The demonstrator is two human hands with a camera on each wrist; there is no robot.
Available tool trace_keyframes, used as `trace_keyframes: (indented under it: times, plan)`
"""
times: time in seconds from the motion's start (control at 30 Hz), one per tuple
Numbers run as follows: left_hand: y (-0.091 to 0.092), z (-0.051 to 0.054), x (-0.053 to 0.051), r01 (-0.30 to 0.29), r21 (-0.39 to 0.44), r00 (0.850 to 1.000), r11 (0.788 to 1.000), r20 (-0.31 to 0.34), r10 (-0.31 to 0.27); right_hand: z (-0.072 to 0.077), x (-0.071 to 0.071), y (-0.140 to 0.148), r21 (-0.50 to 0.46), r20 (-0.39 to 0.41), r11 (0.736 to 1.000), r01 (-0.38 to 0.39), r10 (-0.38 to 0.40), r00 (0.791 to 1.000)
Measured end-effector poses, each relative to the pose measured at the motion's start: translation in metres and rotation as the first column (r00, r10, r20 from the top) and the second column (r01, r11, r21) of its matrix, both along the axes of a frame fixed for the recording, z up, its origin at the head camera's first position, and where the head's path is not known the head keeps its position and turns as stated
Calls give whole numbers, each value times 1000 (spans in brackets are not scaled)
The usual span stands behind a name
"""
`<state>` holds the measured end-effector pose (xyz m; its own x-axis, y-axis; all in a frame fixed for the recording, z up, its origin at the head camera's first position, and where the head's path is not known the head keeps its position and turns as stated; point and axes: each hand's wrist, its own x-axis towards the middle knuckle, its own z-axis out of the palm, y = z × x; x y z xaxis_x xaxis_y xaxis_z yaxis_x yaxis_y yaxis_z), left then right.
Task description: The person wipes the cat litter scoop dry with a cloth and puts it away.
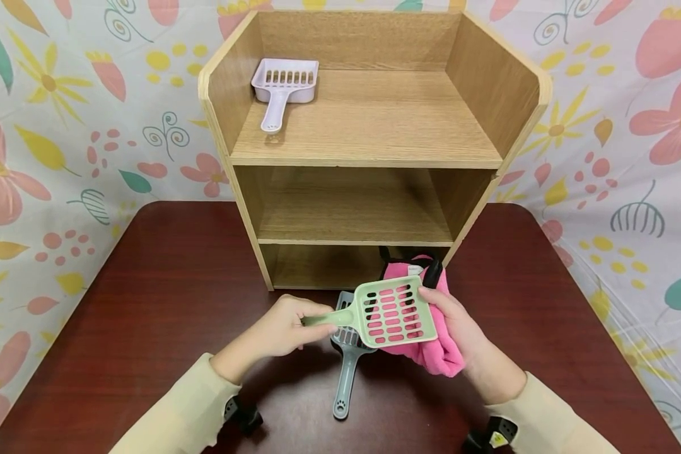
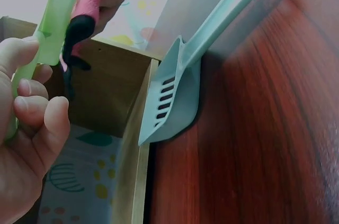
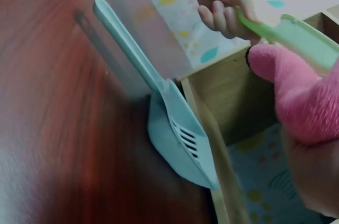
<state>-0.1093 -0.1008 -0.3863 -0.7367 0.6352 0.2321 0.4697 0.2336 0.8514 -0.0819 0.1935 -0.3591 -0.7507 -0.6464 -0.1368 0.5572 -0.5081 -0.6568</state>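
Observation:
A light green slotted litter scoop (image 1: 362, 318) is held up over the table, its handle between the thumb and fingers of my left hand (image 1: 292, 325). In my right hand (image 1: 468, 337) is a pink cloth (image 1: 445, 353) with black trim, bunched up behind the scoop and showing through its slots. My right thumb lies at the scoop's far edge. Beneath them, a blue-grey litter scoop (image 1: 347, 372) lies on the table, its handle toward me; the green scoop partly hides it in the head view. The left wrist view shows this blue-grey scoop (image 2: 177, 94) close to the shelf's front edge.
A wooden shelf unit (image 1: 369, 161) with several levels stands at the back of the dark red table (image 1: 170, 271). On its top level, at the left, sits a lilac litter scoop (image 1: 279, 94). Flower-patterned cloth (image 1: 62, 126) hangs behind and at both sides.

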Motion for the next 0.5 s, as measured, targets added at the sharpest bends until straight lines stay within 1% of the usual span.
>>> trace_keyframes:
  times: [0.03,0.07,0.13,0.2,0.23,0.3,0.37,0.43,0.5]
  plan:
    - [-1,0,-1,0,-9,1000,1000,-14,-1,-1,-1,1,66,-27,997,49,-47,999]
    - [-2,1,-1,2,-20,999,1000,-41,-3,-2,-2,2,141,-57,984,105,-98,994]
    - [-3,2,-3,4,-45,994,999,-112,-9,-5,-5,3,277,-114,939,205,-179,977]
    - [-4,3,-5,5,-71,980,997,-199,-19,-7,-6,3,369,-159,891,264,-219,963]
    - [-5,3,-6,4,-80,970,997,-242,-23,-8,-7,3,407,-175,868,285,-232,957]
    - [-5,5,-8,-2,-95,947,995,-319,-28,-9,-8,3,480,-211,812,332,-260,942]
    - [-4,6,-10,-4,-110,928,994,-370,-37,-10,-10,2,532,-236,765,363,-278,931]
    - [-4,7,-10,-16,-128,917,992,-397,-36,-10,-11,1,570,-255,723,391,-296,920]
    - [-4,8,-10,-33,-145,917,989,-398,-28,-9,-12,2,593,-269,692,413,-313,911]
